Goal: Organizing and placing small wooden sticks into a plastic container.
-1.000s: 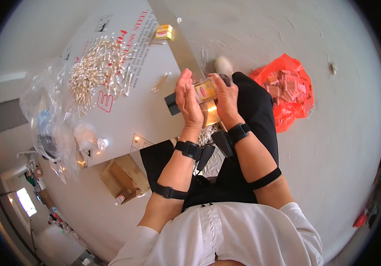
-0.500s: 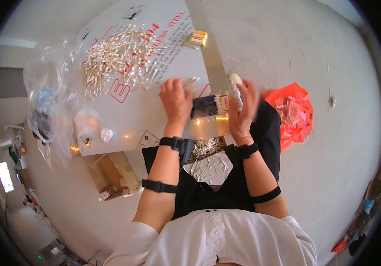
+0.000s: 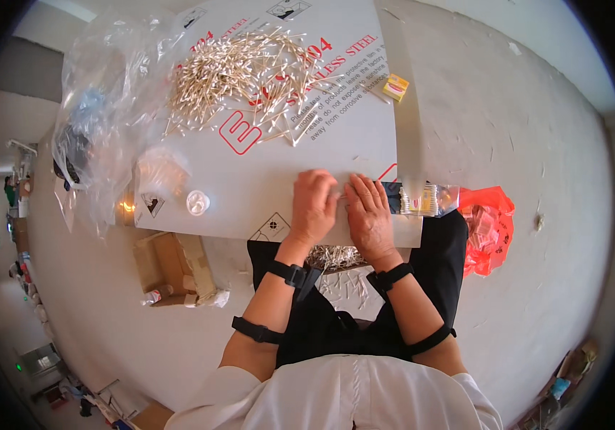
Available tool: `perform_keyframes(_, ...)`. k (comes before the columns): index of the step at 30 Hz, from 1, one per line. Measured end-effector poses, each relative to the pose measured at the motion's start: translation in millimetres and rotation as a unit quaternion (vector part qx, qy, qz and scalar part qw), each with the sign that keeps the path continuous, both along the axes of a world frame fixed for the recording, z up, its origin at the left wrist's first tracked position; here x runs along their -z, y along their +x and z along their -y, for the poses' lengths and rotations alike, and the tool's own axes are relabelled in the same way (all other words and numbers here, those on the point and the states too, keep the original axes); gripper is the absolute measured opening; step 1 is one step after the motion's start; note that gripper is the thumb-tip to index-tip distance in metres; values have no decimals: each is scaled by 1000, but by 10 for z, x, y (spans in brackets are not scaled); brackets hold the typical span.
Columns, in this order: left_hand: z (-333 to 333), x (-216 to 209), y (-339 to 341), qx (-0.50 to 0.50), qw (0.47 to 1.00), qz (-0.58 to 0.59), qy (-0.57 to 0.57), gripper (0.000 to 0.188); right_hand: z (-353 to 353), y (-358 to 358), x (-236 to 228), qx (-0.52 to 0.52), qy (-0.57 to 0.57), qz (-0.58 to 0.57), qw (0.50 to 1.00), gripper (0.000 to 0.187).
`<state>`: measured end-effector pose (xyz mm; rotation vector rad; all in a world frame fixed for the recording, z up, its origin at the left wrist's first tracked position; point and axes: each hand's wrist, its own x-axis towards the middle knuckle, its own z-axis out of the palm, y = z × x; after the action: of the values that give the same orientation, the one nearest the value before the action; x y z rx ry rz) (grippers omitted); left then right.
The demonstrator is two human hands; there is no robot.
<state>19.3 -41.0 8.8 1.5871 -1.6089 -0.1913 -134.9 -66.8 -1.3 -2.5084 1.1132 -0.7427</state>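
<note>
Both hands are side by side over the near edge of a metal-topped table (image 3: pixel 250 204). My left hand (image 3: pixel 313 208) has its fingers curled in; whatever they hold is hidden. Close beside it, my right hand (image 3: pixel 372 218) lies palm down with its fingers stretched out, their tips near the left hand's fingers. Just right of that hand, a clear packet (image 3: pixel 447 198) of cotton swabs (image 3: pixel 413 199) with a dark end lies at the table's right edge. A large loose heap of cotton swabs (image 3: pixel 228 72) spreads over the far left of the table.
A small yellow box (image 3: pixel 395 87) sits at the right edge. A white round tub (image 3: pixel 197 203) and clear plastic bags (image 3: pixel 107 115) are at left. Below stand an open cardboard box (image 3: pixel 167 265) and a container of swabs (image 3: pixel 334 258). A red bag (image 3: pixel 486 229) is on the floor.
My right hand has left the swab packet and come down beside my left hand. The left hand has drawn back toward me and its fingers have curled. The whole view has shifted.
</note>
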Motion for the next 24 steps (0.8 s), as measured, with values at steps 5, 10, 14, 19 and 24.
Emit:
perform_keyframes(5,352,0,751,-218,969,115,0,33,33,-46,-65,-5,15,60,998,35)
perform_keyframes(10,482,64,1144,-202,965,156,60,23,51,-7,-88,-8,30,83,996,31)
perform_keyframes(14,350,106,561,-149,976,146,69,18,69,-65,-69,-5,33,83,996,27)
perform_keyframes(19,344,68,280,-143,989,40,27,21,60,-35,-140,-7,51,96,994,27)
perform_keyframes(24,790,-39,579,-135,986,101,-15,25,71,-36,-141,-8,54,95,994,27)
